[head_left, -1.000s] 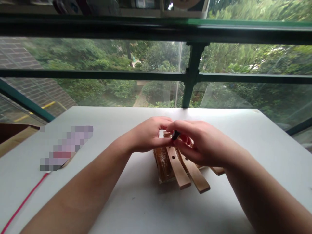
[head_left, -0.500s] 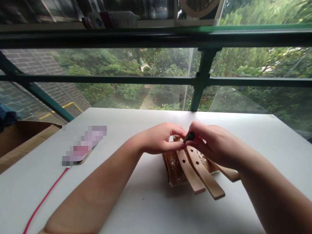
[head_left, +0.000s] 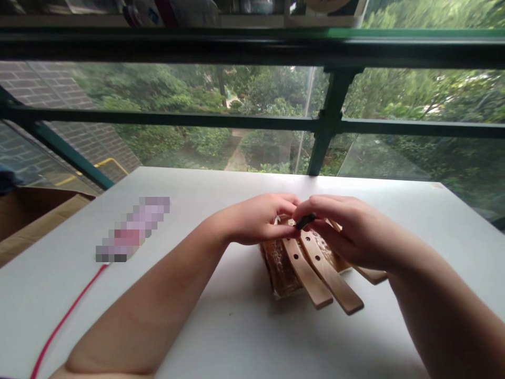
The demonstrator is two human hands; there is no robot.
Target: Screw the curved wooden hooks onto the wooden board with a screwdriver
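Observation:
Several flat wooden slats [head_left: 315,268] with small holes fan out over a wrapped brown bundle [head_left: 280,266] on the white table [head_left: 221,326]. My left hand [head_left: 256,218] pinches the slats' joined far ends, fingers closed. My right hand [head_left: 347,231] is closed on a small black piece [head_left: 305,220] at that same joint. The fingertips of both hands meet there and hide the joint itself.
A blurred-out flat object [head_left: 132,229] lies at the table's left, with a red cord [head_left: 67,316] running from it toward the near edge. A brown cardboard box [head_left: 31,216] stands left of the table. A green-framed glass railing [head_left: 323,126] rises behind the far edge.
The view has shifted a little. My right hand has turned the black piece from upright to nearly flat over the slats' joint. My left hand keeps its pinch.

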